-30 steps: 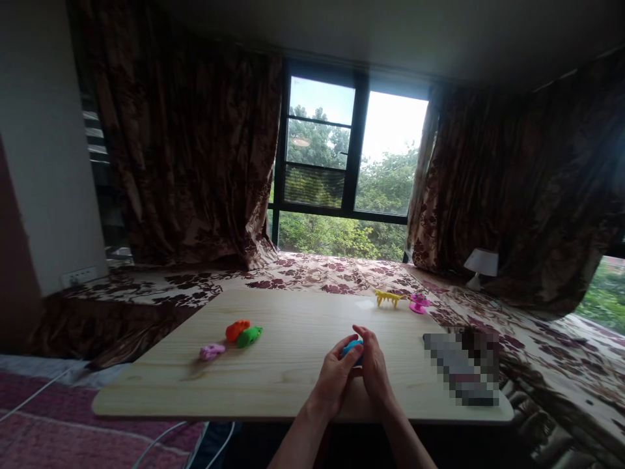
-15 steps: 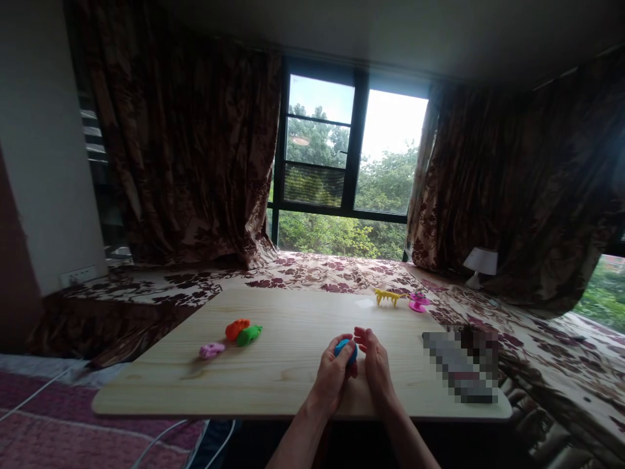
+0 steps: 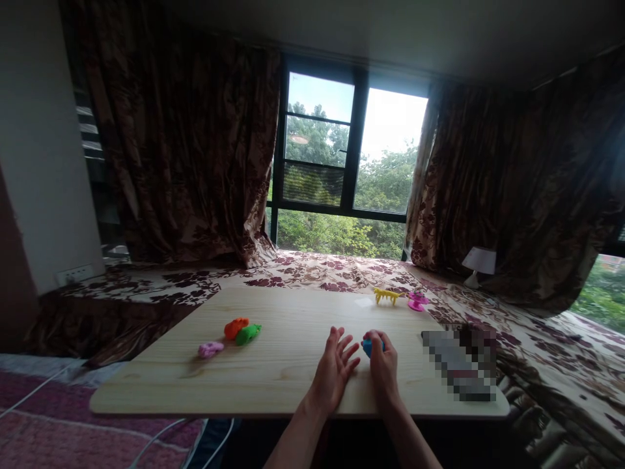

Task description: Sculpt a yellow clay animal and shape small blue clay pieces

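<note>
A rounded blue lump (image 3: 372,347), which looks like modelling clay, sits in my right hand (image 3: 383,365), the thumb pressed over it and the fingers curled round its far side. Just to its left, my left hand (image 3: 334,366) is open, palm turned inward and fingers spread, with nothing in it. Both hands are over the near part of the pale wooden table (image 3: 273,384). Part of the blue lump is covered by the right thumb and fingers.
On the table's left lie an orange lump (image 3: 235,327), a green lump (image 3: 249,334) and a pink lump (image 3: 210,350). A yellow animal-like figure (image 3: 386,296) and a bright pink stand (image 3: 417,301) are at the far right edge. A blurred-out object (image 3: 459,368) lies at right.
The blue lump has passed from my left hand to my right. My left hand has let go and spread its fingers, while my right has closed round the lump.
</note>
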`<action>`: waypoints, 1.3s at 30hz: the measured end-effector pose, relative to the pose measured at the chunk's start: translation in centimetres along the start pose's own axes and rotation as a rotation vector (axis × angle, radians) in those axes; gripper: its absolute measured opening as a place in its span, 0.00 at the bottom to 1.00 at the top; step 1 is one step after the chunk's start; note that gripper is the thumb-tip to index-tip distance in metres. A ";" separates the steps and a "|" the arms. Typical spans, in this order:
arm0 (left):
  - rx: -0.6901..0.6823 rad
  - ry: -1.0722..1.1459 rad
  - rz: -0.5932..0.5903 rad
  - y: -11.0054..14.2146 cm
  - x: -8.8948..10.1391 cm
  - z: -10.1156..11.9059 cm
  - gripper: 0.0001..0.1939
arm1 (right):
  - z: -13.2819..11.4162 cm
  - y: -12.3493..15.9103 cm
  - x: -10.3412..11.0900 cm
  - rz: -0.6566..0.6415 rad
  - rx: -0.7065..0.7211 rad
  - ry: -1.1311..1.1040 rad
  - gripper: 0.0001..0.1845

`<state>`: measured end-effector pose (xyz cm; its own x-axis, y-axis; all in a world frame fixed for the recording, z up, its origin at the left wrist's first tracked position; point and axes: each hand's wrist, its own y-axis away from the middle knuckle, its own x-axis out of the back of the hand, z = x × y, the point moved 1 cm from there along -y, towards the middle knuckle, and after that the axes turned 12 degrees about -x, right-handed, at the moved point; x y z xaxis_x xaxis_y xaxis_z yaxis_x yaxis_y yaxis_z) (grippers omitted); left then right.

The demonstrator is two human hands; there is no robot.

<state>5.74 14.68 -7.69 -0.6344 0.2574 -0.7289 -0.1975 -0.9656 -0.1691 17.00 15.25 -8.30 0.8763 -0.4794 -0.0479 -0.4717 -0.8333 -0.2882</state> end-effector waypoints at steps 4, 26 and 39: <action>-0.005 0.007 0.003 -0.4 0.3 -0.3 0.31 | -0.3 0.6 -0.3 -0.054 0.010 0.019 0.26; -0.121 -0.146 -0.090 1.0 -1.4 0.3 0.18 | -1.4 1.5 -1.0 -0.136 0.257 0.195 0.17; -0.169 -0.188 0.045 0.4 -0.7 0.4 0.23 | -2.2 2.1 -0.7 -0.117 0.301 0.174 0.18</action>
<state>5.80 14.17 -7.01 -0.7703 0.2016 -0.6049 -0.0488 -0.9646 -0.2592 15.17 13.27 -6.76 0.8805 -0.4469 0.1580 -0.2965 -0.7793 -0.5521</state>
